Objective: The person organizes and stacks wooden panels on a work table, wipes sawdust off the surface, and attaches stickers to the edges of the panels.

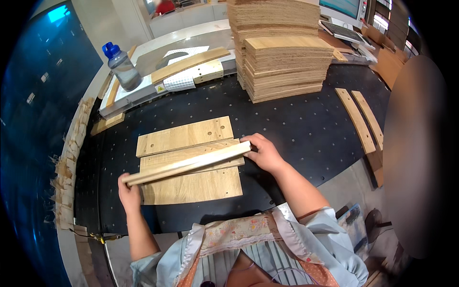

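Between my two hands a light wood-grain board [191, 162] is held up on edge, slanting up to the right. My left hand [129, 193] grips its left end, while my right hand [263, 152] has hold of its right end. Below it on the black table lie more wood-grain panels. The far panel [184, 136] has several round holes. A middle panel [217, 147] is partly hidden by the held board. Nearest to me is another panel [196, 186] with small holes near its right edge.
Tall stacks of boards [287, 69] stand at the back of the black perforated table [296, 124]. A blue-capped water bottle [123, 69] is on a white ledge at the back left. Two narrow drilled strips [355, 119] lie at the right. A keyboard [342, 31] sits at the far right.
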The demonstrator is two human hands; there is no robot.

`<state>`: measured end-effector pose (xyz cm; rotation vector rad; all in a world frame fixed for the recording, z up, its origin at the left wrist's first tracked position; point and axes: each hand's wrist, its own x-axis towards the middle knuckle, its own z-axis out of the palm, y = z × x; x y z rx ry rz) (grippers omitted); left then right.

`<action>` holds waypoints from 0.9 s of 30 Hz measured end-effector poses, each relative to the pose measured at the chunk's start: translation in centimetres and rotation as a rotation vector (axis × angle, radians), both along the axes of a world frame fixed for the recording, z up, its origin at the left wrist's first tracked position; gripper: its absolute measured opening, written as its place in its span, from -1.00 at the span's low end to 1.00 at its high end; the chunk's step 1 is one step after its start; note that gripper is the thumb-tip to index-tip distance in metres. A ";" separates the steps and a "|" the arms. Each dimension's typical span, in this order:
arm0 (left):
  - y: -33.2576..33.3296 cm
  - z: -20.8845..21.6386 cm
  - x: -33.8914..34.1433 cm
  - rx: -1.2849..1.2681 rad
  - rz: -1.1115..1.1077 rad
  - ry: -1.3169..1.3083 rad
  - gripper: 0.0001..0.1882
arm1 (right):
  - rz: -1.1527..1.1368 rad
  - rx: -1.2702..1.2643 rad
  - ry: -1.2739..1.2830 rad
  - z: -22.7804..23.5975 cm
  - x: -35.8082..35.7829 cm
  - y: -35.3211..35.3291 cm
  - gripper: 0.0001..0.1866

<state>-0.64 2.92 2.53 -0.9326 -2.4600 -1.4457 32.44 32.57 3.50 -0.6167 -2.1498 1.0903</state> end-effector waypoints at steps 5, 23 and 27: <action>1.7 0.9 -1.7 -0.157 -0.107 -0.256 -0.34 | -0.035 -0.402 0.111 -0.8 -2.0 0.9 -0.49; 1.8 4.2 1.6 -0.313 -0.249 0.718 -0.48 | 0.017 0.858 -0.471 4.3 -5.8 -3.8 -0.34; 2.4 4.8 1.6 -0.499 -0.387 0.625 -0.44 | -0.013 0.893 -0.545 4.8 -5.9 -4.2 -0.27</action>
